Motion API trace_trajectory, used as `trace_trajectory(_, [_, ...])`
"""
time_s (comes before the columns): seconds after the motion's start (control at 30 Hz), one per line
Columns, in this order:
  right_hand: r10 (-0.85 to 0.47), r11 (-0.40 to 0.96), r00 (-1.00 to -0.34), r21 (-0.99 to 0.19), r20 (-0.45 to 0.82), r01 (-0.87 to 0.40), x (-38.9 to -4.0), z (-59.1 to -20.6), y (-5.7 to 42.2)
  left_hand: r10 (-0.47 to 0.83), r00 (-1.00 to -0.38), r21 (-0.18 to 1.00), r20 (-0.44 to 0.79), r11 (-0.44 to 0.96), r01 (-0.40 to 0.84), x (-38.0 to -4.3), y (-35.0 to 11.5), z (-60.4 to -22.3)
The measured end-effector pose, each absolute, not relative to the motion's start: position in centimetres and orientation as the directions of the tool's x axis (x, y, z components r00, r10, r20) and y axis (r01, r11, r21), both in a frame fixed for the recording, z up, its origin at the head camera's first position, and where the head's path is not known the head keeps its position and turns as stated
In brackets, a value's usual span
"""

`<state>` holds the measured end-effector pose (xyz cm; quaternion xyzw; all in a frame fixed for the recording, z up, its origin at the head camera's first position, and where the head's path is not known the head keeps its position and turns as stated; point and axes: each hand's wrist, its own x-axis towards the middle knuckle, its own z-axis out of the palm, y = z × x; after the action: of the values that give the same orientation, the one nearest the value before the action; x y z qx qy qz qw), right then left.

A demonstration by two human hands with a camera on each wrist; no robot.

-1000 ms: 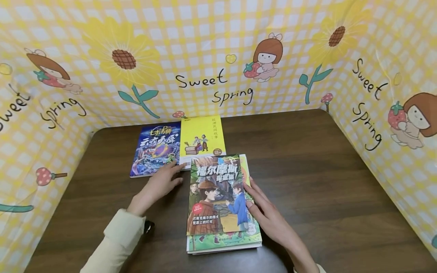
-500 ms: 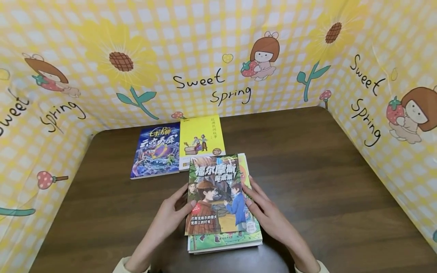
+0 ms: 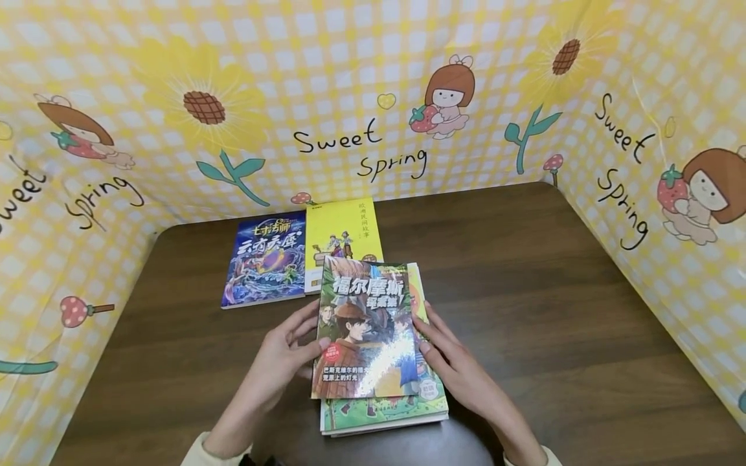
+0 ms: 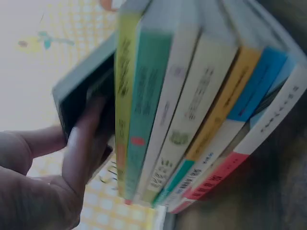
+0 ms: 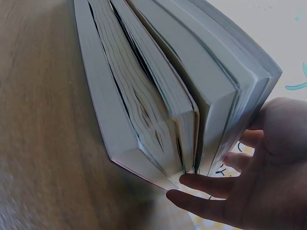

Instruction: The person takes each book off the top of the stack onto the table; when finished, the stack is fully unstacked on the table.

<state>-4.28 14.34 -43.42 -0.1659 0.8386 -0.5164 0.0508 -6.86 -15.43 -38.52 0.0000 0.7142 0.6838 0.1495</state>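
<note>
My left hand (image 3: 278, 362) grips the left edge of a book with a detective-style cover (image 3: 352, 323), its thumb on the cover and fingers underneath. This book lies over a pile of books (image 3: 402, 411), tipped up along its left side. In the left wrist view a gap shows between the raised book (image 4: 79, 79) and the several coloured spines (image 4: 187, 105) of the pile. Along the pile's right side rests my right hand (image 3: 460, 369), fingers extended. The right wrist view has its fingertips (image 5: 196, 184) against the page edges (image 5: 144, 105).
Beyond the pile, a blue-purple book (image 3: 265, 262) and a yellow book (image 3: 344, 230) lie side by side on the dark wooden table (image 3: 513, 272). The pile's far edge overlaps the yellow book in the head view. A yellow checked cloth (image 3: 256, 58) walls the table's back and sides.
My left hand has come back from beside the blue-purple and yellow books to the pile, taken the top book's left edge and tilted it up. The right hand has stayed at the pile's right side.
</note>
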Motion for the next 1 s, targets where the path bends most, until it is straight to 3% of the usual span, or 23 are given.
trace_trajectory(0.1, [-0.334,0.406,-0.939,-0.886,0.086,-0.226,-4.3,-43.4,14.5,0.270,-0.934,0.970,-0.234,0.001,-0.242,-8.0,-16.3,-38.6])
trace_trajectory(0.2, [-0.345,0.396,-0.934,-0.889,0.089,-0.231,-4.4,-43.3,14.7,0.258,-0.947,0.978,-0.189,-0.032,-0.204,-9.2,-17.4,-38.0])
trace_trajectory(0.43, [-0.327,0.393,-0.939,-0.889,0.102,-0.233,-4.6,-43.1,15.2,0.227,-0.971,0.952,-0.072,-0.274,-0.134,-14.8,-18.3,-34.4])
trace_trajectory(0.57, [-0.326,0.390,-0.941,-0.894,0.092,-0.222,-4.6,-43.0,15.4,0.231,-0.967,0.973,-0.103,-0.180,-0.147,-19.4,-15.5,-33.3])
trace_trajectory(0.73, [-0.343,0.379,-0.938,-0.907,0.045,-0.182,-4.4,-43.3,15.2,0.231,-0.945,0.963,-0.233,-0.079,-0.257,-24.3,-10.9,-34.7])
trace_trajectory(1.0, [-0.357,0.370,-0.934,-0.914,0.027,-0.167,-4.3,-43.7,14.7,0.171,-0.908,0.922,-0.382,0.141,-0.362,-28.5,-7.2,-37.7])
